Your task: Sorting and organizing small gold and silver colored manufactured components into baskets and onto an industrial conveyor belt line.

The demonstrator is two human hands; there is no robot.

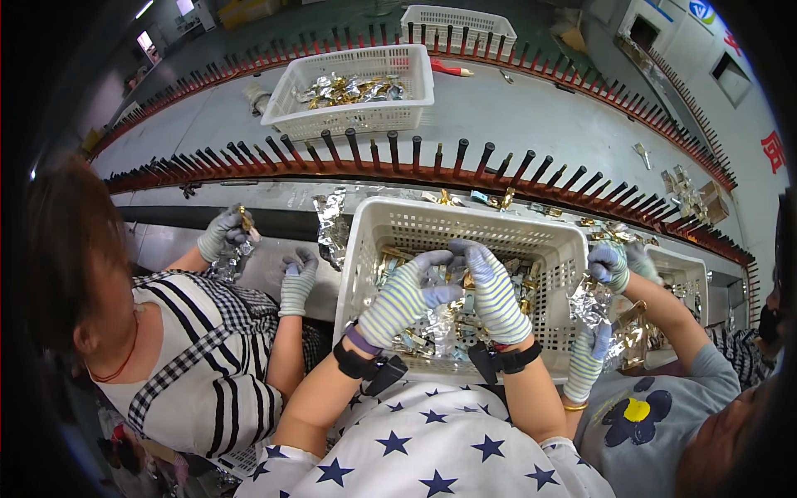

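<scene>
Both my hands wear striped gloves with grey coated fingers and meet over a white perforated basket [573, 266]. Small gold and silver metal parts [411, 342] lie in that basket. My left hand [403, 303] is curled, its thumb pointing right and its fingertips close to the other hand. My right hand [496, 290] bends its fingers down toward the left one. Crumpled silver foil [446, 322] shows just below my left thumb. What the fingertips hold is too small and too covered to make out.
On my left a co-worker's gloved hand [222, 232] holds a gold part and foil. On my right another co-worker's gloved hands [608, 264] handle foil. Beyond the basket runs a rack of black-tipped red pegs [415, 170]. Another white basket [349, 124] stands behind it.
</scene>
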